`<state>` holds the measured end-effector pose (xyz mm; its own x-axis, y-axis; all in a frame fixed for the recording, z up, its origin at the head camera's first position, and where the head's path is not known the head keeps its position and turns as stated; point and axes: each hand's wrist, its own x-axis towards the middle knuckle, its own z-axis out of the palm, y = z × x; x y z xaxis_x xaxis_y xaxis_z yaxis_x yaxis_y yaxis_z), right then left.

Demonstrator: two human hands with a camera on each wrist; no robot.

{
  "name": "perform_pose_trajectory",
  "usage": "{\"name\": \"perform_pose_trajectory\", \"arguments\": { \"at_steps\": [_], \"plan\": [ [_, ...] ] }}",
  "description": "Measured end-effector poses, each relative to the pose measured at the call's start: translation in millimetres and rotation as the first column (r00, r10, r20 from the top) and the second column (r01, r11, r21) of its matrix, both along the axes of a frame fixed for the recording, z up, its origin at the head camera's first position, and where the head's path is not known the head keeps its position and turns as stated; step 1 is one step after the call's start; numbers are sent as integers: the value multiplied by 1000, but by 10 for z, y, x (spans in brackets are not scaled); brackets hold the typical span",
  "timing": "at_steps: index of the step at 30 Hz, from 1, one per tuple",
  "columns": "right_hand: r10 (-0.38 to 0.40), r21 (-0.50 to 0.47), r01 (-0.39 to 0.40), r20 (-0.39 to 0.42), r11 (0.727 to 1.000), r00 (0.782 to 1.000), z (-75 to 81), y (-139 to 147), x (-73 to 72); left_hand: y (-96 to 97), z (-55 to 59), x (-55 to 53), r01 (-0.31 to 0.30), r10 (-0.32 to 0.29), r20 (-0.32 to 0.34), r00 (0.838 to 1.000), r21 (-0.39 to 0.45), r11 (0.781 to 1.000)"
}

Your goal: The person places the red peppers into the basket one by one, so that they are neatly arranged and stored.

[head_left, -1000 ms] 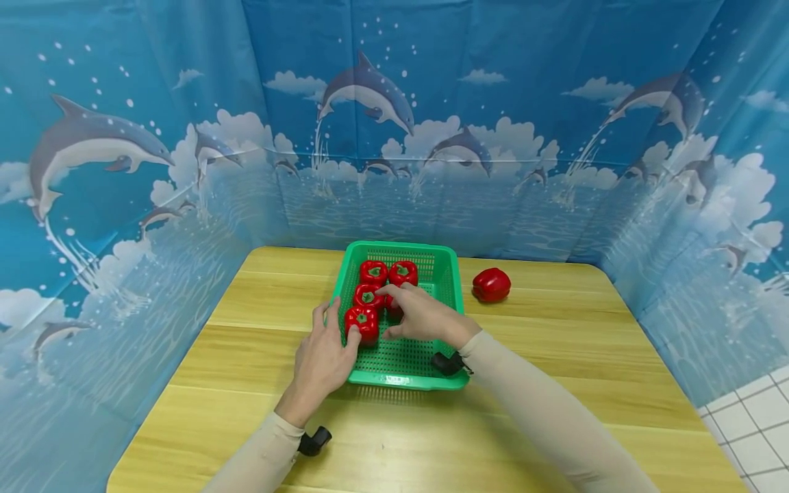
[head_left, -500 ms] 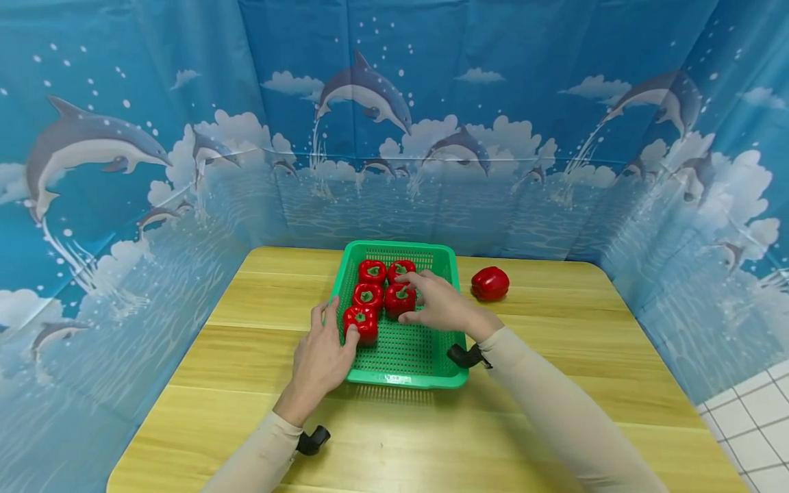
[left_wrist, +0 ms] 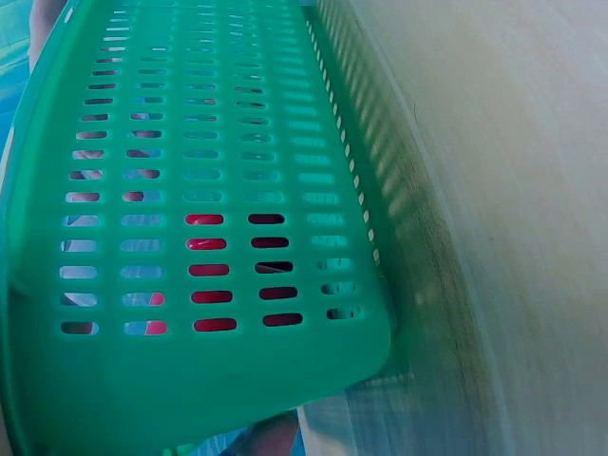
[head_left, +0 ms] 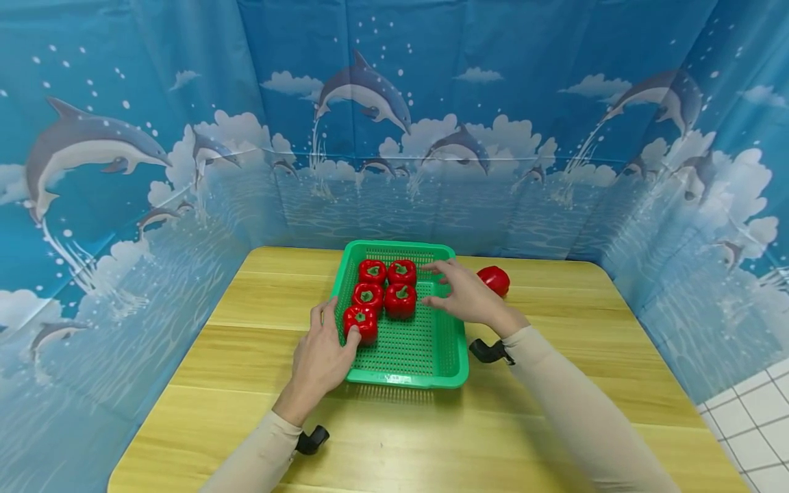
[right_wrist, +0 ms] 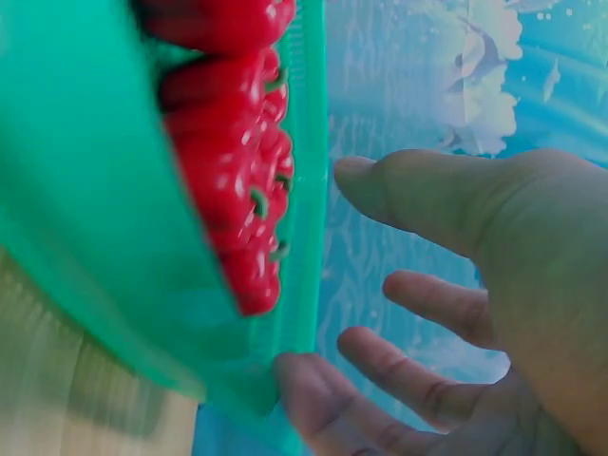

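Note:
Several red bell peppers (head_left: 367, 296) stand stem-up in two columns inside a green plastic basket (head_left: 401, 378), on its left and middle. My left hand (head_left: 325, 359) holds the basket's left side, fingers along the outside and thumb over the rim beside the nearest pepper (head_left: 360, 324). In the left wrist view the slotted basket wall (left_wrist: 190, 370) fills much of the picture, with red showing through the slots. My right hand (head_left: 464, 293) is over the basket's right rim, fingers spread and nothing between them. Beyond it another red bell pepper (head_left: 495, 279) lies on the table, partly hidden by the hand.
The wooden table (head_left: 246, 356) carries the basket near its back edge. A blue dolphin-print curtain (head_left: 394, 192) stands behind and along both sides. White floor tiles (head_left: 748, 421) show at the lower right.
My right hand has let go of the front right pepper in the basket and moved right, over the rim towards the pepper on the table. The left hand stays in place.

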<state>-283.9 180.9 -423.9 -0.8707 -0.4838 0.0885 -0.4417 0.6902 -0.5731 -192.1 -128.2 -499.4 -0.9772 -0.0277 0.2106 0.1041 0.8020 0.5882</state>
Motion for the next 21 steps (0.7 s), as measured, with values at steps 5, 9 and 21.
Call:
{"name": "perform_pose_trajectory", "arguments": {
  "at_steps": [5, 9, 21],
  "plan": [
    [-29, -32, 28, -25, 999, 999, -50, 153, -48, 2, 1, 3, -6, 6, -4, 1000, 18, 1000],
    [-58, -34, 56, -51, 998, 997, -108, 271, -81, 4, 0, 7, -10, 10, -8, 1000, 25, 1000],
    [-140, -67, 133, -128, 989, 982, -323, 619, -226, 4, 5, 11, -16, 16, -5, 1000, 35, 999]
  ]
}}
